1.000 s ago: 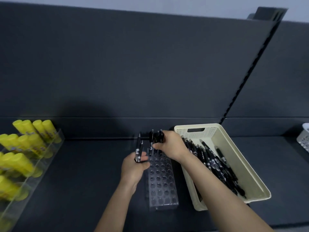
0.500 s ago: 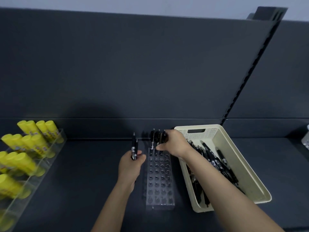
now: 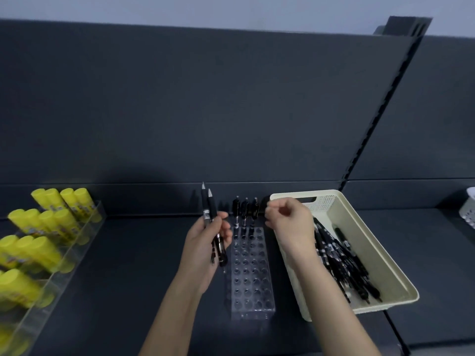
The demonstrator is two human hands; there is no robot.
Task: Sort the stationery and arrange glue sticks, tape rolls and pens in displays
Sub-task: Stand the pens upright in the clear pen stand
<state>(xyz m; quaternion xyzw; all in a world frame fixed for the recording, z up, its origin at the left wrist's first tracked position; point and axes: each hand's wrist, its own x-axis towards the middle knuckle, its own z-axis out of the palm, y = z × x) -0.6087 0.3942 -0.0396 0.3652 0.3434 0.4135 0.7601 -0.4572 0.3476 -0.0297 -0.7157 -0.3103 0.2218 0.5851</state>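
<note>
1. Dark grey shelf deck point(image 3: 123, 273) under a tall dark grey back panel point(image 3: 180, 111); slotted upright point(image 3: 380, 119) running down the panel's right side.
2. Near the middle of the deck: clear acrylic pen holder point(image 3: 250, 281), a block drilled with rows of round holes, long side pointing away toward the panel.
3. In the holder's farthest row: three black pens point(image 3: 244, 210), standing upright side by side.
4. Right of the holder, close alongside it: cream plastic basket point(image 3: 359, 227), set at an angle, perforated far wall with a handle slot; loose black pens point(image 3: 339, 260) heaped along its left side and down toward the near corner.
5. Just left of the holder: left hand point(image 3: 205, 245), fingers and thumb curled round two black pens point(image 3: 208, 214); held together, silver tips up, lower ends past the palm, just beside the holder's left edge.
6. At the holder's far right corner, in front of the basket's left rim: right hand point(image 3: 290, 222), fingers curled inward, thumb close to the forefinger. Dark shape just beside the fingertips, too blurred to name; cannot tell whether pinching anything.
7. At the far left: clear tiered display point(image 3: 30, 319) with yellow glue sticks point(image 3: 43, 224) in rows, leaning back.
8. At the right edge, well apart from the rest: part of a white basket point(image 3: 467, 211).
</note>
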